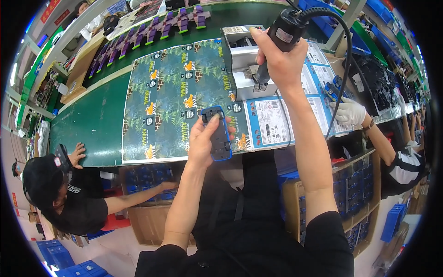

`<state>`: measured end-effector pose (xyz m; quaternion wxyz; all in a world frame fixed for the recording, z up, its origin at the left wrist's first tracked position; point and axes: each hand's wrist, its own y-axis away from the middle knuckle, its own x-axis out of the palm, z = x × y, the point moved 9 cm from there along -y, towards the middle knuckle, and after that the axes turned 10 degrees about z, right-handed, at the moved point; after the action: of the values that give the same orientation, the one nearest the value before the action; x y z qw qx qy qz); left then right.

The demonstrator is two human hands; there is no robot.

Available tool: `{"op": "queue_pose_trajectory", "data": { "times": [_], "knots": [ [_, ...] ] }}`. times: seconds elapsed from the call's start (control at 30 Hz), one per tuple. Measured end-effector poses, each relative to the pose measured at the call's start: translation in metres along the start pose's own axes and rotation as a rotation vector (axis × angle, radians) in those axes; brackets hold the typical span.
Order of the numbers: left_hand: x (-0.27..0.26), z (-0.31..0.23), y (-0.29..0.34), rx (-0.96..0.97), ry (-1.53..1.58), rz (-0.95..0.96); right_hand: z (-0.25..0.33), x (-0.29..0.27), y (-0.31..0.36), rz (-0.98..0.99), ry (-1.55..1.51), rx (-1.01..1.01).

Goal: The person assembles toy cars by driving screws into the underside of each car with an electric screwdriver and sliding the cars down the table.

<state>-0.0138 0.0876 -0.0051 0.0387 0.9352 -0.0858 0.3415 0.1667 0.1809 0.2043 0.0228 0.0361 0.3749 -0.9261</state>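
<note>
My left hand (199,143) is closed around a blue toy car body (221,144), its black underside turned up and my thumb pressed on one end. It is held just above the table's near edge. In my right hand (287,67) is a black electric screwdriver (284,33), held upright with the cable leaving its top. The driver's lower end points down at a silver metal screw feeder (243,60), right at its small opening. Whether the bit touches a screw there is too small to tell.
Printed sheets (180,97) cover the green table (87,124). Purple toy parts (150,34) line the back. A gloved co-worker's hand (348,112) holds a blue toy at right. Another person (69,194) reaches into a carton (152,221) at left. A second carton (291,207) stands at right.
</note>
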Motion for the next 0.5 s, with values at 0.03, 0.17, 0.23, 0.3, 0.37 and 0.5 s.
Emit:
{"op": "queue_pose_trajectory", "data": {
  "times": [0.03,0.17,0.23,0.3,0.37,0.5],
  "knots": [
    [0.0,0.001,0.001,0.014,-0.052,0.01,-0.003,0.0,-0.001,-0.016,-0.051,0.028],
    [0.01,0.004,0.002,0.047,-0.185,0.021,-0.01,-0.005,-0.001,0.001,-0.117,0.119],
    [0.013,0.005,0.001,0.067,-0.248,0.025,-0.013,-0.01,0.012,0.004,-0.282,0.193],
    [0.013,0.005,0.0,0.076,-0.249,0.018,0.001,-0.018,0.034,-0.034,-0.519,0.185],
    [0.012,0.011,0.0,0.05,-0.278,0.014,0.025,-0.02,0.052,-0.026,-0.648,0.093],
    [0.008,0.012,0.001,0.081,-0.385,0.043,0.055,0.006,0.067,0.083,-0.643,-0.059]
  ]
}}
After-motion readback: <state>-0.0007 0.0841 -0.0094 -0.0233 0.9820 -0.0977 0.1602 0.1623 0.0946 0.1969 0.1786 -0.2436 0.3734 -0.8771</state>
